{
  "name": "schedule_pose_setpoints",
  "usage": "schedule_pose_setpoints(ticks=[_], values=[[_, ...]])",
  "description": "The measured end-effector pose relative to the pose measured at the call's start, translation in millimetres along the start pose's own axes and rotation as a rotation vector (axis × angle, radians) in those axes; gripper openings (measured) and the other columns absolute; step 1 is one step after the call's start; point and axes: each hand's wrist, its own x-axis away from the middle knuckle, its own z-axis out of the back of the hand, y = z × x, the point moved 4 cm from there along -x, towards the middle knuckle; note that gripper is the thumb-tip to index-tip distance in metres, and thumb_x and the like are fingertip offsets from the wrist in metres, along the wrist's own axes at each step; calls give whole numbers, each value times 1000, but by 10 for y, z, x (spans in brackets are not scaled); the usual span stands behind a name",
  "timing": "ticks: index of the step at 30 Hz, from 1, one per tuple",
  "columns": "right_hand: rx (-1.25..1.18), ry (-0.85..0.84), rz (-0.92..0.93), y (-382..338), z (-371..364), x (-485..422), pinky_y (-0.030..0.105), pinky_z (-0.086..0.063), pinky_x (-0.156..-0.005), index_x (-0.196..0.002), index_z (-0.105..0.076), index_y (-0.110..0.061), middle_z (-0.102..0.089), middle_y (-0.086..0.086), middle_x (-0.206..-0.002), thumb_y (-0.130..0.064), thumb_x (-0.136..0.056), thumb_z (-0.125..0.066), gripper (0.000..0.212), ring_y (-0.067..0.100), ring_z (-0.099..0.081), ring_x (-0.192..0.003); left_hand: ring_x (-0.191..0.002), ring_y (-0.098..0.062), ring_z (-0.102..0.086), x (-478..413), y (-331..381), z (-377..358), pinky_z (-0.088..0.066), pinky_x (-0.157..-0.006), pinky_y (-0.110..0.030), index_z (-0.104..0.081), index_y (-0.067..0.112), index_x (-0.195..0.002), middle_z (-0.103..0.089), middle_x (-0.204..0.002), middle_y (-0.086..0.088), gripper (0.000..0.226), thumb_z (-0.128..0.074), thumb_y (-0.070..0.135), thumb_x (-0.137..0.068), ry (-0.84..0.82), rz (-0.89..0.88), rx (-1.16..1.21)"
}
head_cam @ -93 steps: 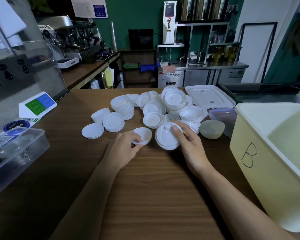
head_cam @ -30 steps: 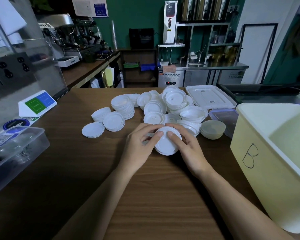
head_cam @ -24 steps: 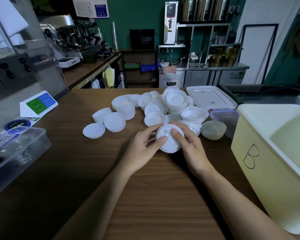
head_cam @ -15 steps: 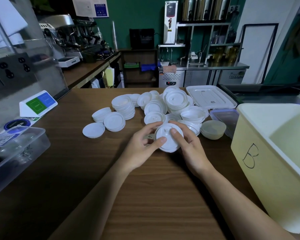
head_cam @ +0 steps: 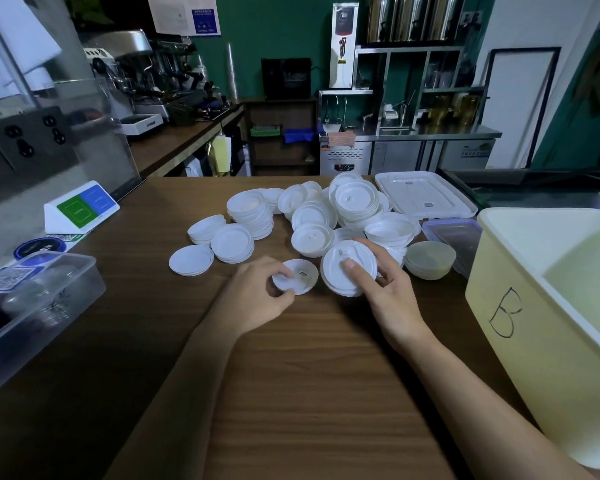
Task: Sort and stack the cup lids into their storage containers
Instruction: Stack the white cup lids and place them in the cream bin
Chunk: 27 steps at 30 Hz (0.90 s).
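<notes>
Right hand (head_cam: pixel 392 299) grips the nested large-lid stack (head_cam: pixel 333 273), tilted off the counter (head_cam: pixel 291 375) so more can seat on top. Left hand (head_cam: pixel 253 299) pinches a small flat lid (head_cam: pixel 303 275) just beside it (different size, probably kept apart). Bin B (head_cam: pixel 534 358) sits right, unsorted pile (head_cam: pixel 312 216) behind.

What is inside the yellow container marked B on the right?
The yellow container shows only its bare pale inner walls. Its bottom is hidden behind the near wall, so any contents cannot be seen.
</notes>
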Motion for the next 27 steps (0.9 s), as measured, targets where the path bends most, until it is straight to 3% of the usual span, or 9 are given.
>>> schedule_pose_setpoints(ticks=[6, 11, 14, 18, 22, 27], values=[[7, -7, -18, 27, 1, -9, 17, -51, -97, -133, -69, -23, -74, -8, -126, -20, -97, -75, 37, 7, -68, -119, -94, -3, -67, -16, -30, -74, -54, -89, -29, -78, 23, -87, -73, -97, 16, 8, -82, 17, -86, -52, -40, -9], [20, -1, -19, 21, 1, -10, 15, -50, -96, -135, -68, -20, -73, -7, -128, -19, -97, -76, 39, 6, -67, -119, -85, -7, -66, 20, 16, -77, -54, -77, -31, -66, 28, -81, -70, -87, 15, 24, -82, 10, -81, -51, 4, 25], [27, -8, -12, -1, -8, 13, 12, -49, -93, -130, -70, -19, -74, -11, -123, -15, -96, -77, 35, 0, -67, -114, -87, -6, -67, 10, 61, -45, -56, -76, -30, -62, 30, -94, -68, -91, 15, 27, -76, 9, -84, -4, 31, 72], [60, -21, -29, 15, -27, 27, 14, -49, -91, -119, -74, -26, -74, -17, -116, -10, -93, -78, 31, 2, -68, -107, -94, -6, -65, -3, 141, 37, -57, -81, -25, -58, 37, -124, -65, -101, 15, 53, -73, 4, -85, 107, 58, 136], [65, -7, -29, 13, -17, 22, 14, -50, -87, -118, -71, -22, -74, -13, -113, -10, -90, -82, 33, 2, -68, -102, -103, -3, -70, 8, 205, 99, -59, -83, -21, -67, 29, -133, -73, -110, 12, 58, -66, -5, -85, 199, 205, 471], [50, 26, -36, 31, -6, 15, 18, -53, -90, -118, -69, -25, -74, 1, -118, -15, -87, -86, 36, 11, -69, -108, -112, -20, -72, -27, 164, 93, -63, -88, -43, -70, 19, -126, -76, -113, -1, 50, -56, -14, -92, 225, 380, 975]])
